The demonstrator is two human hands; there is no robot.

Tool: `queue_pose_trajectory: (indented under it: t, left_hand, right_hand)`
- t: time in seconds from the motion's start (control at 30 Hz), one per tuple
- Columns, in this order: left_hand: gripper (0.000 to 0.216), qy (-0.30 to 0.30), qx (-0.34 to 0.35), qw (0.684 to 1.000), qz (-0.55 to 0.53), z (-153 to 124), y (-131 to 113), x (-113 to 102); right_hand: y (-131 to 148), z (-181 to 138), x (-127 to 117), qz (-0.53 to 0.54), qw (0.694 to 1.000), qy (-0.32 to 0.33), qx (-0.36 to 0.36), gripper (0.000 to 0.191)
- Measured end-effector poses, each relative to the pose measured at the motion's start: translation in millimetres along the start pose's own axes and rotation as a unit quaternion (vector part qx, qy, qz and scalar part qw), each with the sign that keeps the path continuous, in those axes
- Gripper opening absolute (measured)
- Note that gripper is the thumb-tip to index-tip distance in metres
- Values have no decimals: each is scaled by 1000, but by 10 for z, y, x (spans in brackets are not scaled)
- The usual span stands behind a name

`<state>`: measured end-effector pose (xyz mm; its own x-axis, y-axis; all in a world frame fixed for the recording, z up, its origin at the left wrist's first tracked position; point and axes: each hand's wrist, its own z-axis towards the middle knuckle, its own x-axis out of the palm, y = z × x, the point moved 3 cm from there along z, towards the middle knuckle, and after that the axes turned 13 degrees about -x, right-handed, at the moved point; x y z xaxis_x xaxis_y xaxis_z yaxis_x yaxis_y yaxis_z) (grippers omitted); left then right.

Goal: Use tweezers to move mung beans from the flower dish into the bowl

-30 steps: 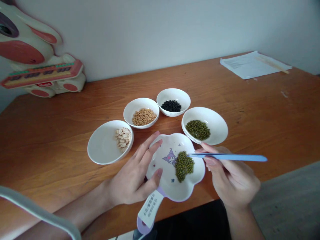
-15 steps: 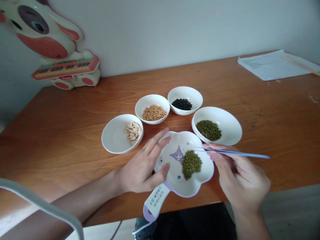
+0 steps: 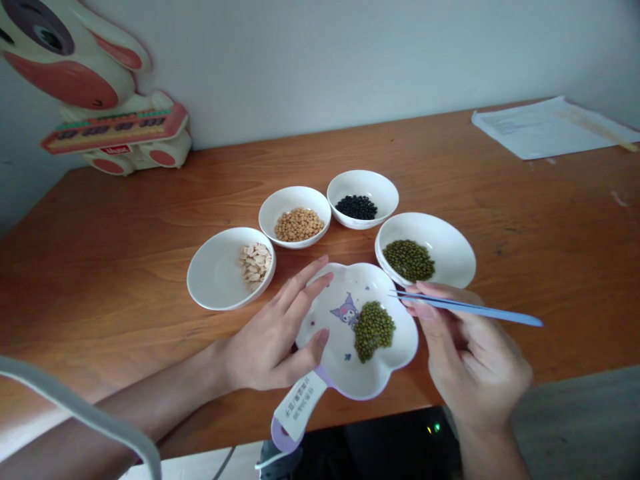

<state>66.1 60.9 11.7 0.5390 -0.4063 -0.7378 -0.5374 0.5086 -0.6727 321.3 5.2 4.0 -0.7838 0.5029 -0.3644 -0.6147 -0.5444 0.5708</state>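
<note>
My left hand (image 3: 273, 337) grips the left rim of a flower-shaped white dish (image 3: 345, 363) with a purple handle (image 3: 295, 417), thumb on the rim and fingers spread along its edge. A heap of green mung beans (image 3: 373, 329) lies in that dish beside a cartoon print. My right hand (image 3: 470, 353) pinches blue tweezers (image 3: 465, 307), tips pointing left just above the dish's right rim. I cannot make out anything between the tips.
Behind the dish, white bowls hold pale seeds (image 3: 255, 261), yellow soybeans (image 3: 299, 224), black beans (image 3: 356, 207) and green beans (image 3: 409, 259). A rabbit-shaped toy (image 3: 95, 93) stands back left, papers (image 3: 545, 127) back right. The wooden table's front edge (image 3: 400, 407) runs under the dish.
The tweezers lifted out of the bean heap and drew back right, tips now above the dish's rim. The view shifted slightly; my left hand kept its hold.
</note>
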Motion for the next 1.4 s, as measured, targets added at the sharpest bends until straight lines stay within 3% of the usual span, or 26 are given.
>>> queue_pose_trajectory:
  t: [0.1, 0.33, 0.63, 0.77, 0.97, 1.23, 1.4]
  left_hand:
    - [80, 1, -4, 1000, -5, 0, 6, 3]
    - [82, 2, -3, 1000, -14, -7, 0, -2]
    - [80, 4, 7, 1000, -10, -3, -2, 1]
    - [77, 0, 7, 1000, -5, -2, -8, -10]
    - [78, 0, 9, 1000, -1, -2, -10, -11]
    - [77, -4, 10, 1000, -1, -2, 10, 7]
    - [76, -5, 13, 1000, -1, 2, 9, 4]
  right_hand:
    - [41, 40, -11, 7, 999, 22, -46, 32]
    - [32, -7, -13, 5, 1000, 15, 6, 29]
    - [32, -5, -25, -21, 999, 25, -42, 42]
    - [4, -28, -39, -33, 999, 25, -25, 51]
    - [1, -44, -49, -23, 999, 41, -27, 32]
    - [-41, -123, -65, -30, 999, 17, 17, 28]
    - [-31, -79, -55, -33, 999, 31, 1, 33]
